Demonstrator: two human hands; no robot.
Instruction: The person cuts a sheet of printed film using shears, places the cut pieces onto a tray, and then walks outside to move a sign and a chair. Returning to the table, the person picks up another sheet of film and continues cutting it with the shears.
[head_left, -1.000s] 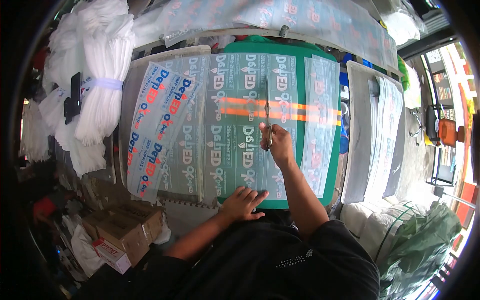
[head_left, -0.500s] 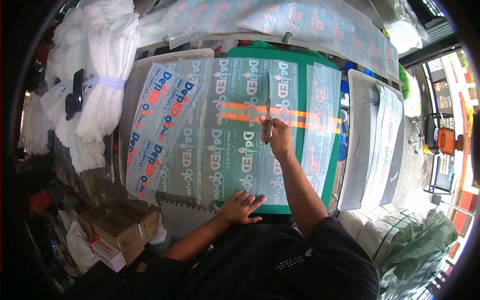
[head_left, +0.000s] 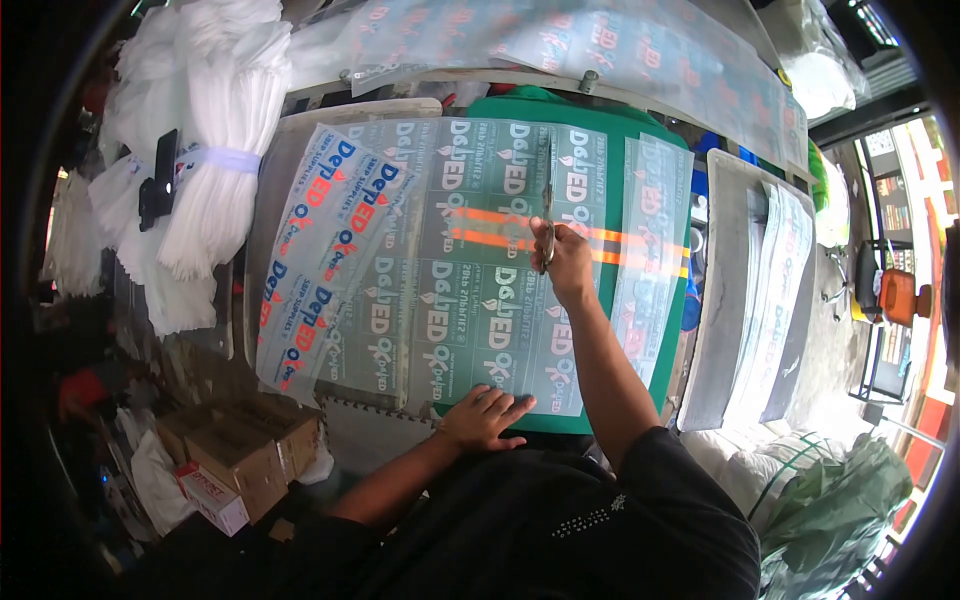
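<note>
My right hand (head_left: 565,258) is closed around the handles of scissors (head_left: 549,200), whose blades point away from me over a large translucent printed sheet (head_left: 440,310). The sheet lies across a green board (head_left: 615,380) with orange stripes. My left hand (head_left: 488,418) rests with fingers spread on the sheet's near edge. A separate strip of printed sheet (head_left: 650,230) is on the board's right side. Printed sheets with blue and red lettering (head_left: 325,235) lie slanted over the left part.
Bundled white plastic (head_left: 225,160) and a black phone-like object (head_left: 160,180) are at the upper left. More printed sheets (head_left: 600,50) lie along the far side. A grey board (head_left: 700,330) holds stacked sheets (head_left: 765,300) at right. Cardboard boxes (head_left: 240,455) stand lower left.
The whole view has shifted slightly, moving the table items a little to the right. My right hand and the scissors sit slightly nearer the far edge. My left hand stays on the sheet.
</note>
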